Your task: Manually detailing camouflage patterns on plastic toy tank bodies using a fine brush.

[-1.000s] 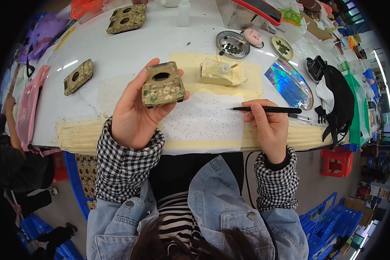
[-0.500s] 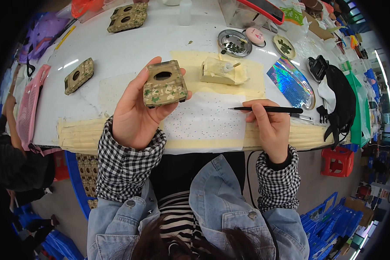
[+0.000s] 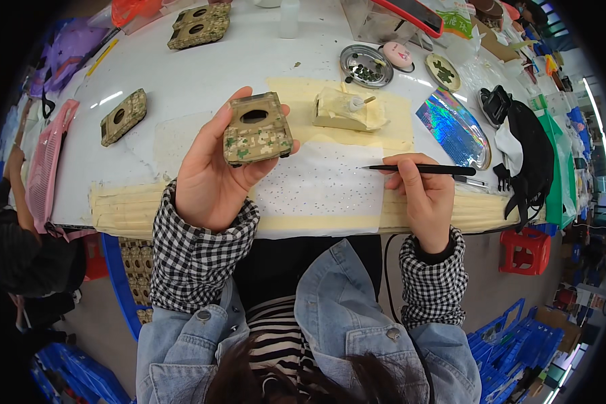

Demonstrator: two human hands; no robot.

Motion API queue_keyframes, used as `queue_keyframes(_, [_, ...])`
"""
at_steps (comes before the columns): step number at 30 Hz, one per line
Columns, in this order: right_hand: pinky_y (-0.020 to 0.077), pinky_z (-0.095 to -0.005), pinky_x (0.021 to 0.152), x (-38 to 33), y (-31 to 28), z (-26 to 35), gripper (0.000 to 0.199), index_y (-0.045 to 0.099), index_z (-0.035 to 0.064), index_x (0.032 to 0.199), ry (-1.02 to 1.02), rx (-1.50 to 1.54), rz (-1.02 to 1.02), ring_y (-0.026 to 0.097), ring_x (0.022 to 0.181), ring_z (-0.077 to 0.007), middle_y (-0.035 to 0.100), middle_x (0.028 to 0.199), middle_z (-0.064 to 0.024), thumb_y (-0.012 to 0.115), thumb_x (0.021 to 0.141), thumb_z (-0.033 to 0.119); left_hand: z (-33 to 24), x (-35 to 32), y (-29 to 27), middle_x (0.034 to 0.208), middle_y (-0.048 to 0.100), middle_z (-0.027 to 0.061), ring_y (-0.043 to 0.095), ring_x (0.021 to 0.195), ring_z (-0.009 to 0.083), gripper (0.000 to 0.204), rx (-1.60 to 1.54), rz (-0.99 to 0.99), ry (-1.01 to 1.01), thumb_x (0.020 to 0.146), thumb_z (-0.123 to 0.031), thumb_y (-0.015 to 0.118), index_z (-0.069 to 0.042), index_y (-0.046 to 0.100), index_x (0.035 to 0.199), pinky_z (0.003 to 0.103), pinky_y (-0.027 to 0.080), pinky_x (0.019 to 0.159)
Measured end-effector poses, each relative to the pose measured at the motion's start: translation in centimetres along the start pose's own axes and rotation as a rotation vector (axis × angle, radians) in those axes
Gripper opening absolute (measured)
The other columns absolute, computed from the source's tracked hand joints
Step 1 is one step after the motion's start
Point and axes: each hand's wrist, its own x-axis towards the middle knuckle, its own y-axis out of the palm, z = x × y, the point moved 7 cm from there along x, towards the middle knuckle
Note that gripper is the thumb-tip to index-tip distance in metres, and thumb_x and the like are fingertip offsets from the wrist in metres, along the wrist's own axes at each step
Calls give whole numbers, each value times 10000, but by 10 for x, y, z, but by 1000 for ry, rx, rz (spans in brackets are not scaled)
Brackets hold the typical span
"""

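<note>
The white table curves away from the person, its near edge padded with strips of pale tape just in front of the checked cuffs. Most bare room lies on the far left of the top, between a small camouflage case lying near the left edge and a pair of similar cases at the far side. The right end is crowded: a shiny rainbow-coloured sheet, a round metal dish, a black bag hanging over the right edge. The left hand is raised above the table, palm up and tilted toward the face, its fingers closed around a camouflage phone case, thumb on the right side of it. The right hand rests low near the near edge, fingers pinched together on a black pen-like tool held level, its tip pointing left over a white sheet dotted with tiny stones. Beyond that sheet sits a cream block on a yellowish mat. A red stool stands on the floor to the right.
</note>
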Motion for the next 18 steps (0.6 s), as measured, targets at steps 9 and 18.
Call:
queue_keyframes(9, [435,-202,604,0,1,-1,213,647,-53,916,10,4,5,543,654,-84,656,780,-77,544,933,133,0,0,-1,1373,303,317,559,1067,420,465,-2,4,4,1003,-251,229,-34,218,1413,327,595,795])
queue_keyframes(18, [453,-204,618,0,2,0,214,645,-59,915,7,18,13,569,676,-91,665,805,-93,541,933,128,-1,0,-1,1369,311,315,563,1063,416,462,4,1,3,1004,-254,229,-34,225,1409,325,598,788])
